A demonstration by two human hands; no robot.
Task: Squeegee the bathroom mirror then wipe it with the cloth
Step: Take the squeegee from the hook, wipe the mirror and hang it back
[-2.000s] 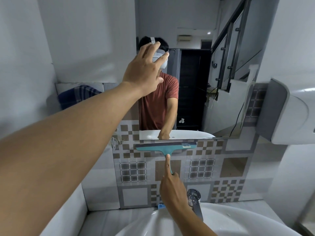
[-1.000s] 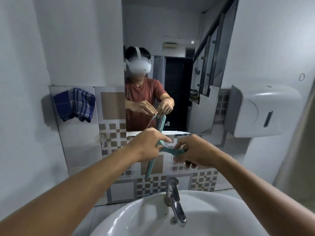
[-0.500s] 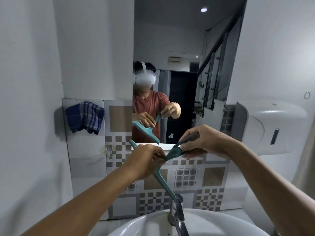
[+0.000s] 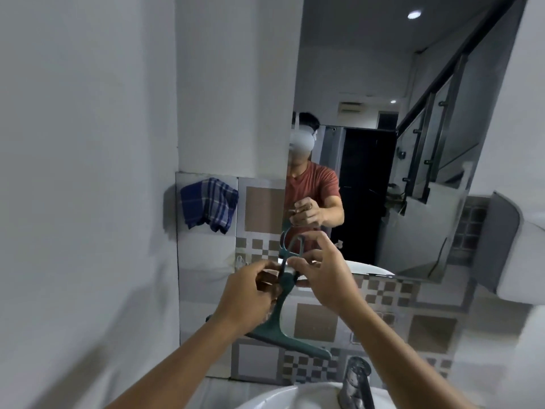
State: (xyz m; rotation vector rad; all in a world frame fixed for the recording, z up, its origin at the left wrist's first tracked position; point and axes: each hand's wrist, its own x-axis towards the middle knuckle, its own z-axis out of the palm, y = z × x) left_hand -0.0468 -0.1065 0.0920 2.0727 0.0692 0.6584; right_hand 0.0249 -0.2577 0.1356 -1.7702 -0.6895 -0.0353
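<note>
Your teal squeegee hangs blade-down before the mirror, above the sink. Left hand and right hand both pinch its handle. Checked cloth hangs left.

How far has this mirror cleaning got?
Done: can't tell from the mirror. In hand: both the left hand and right hand hold the teal squeegee, blade down, off the glass. Left: wiping; the blue checked cloth hangs untouched on the wall.
</note>
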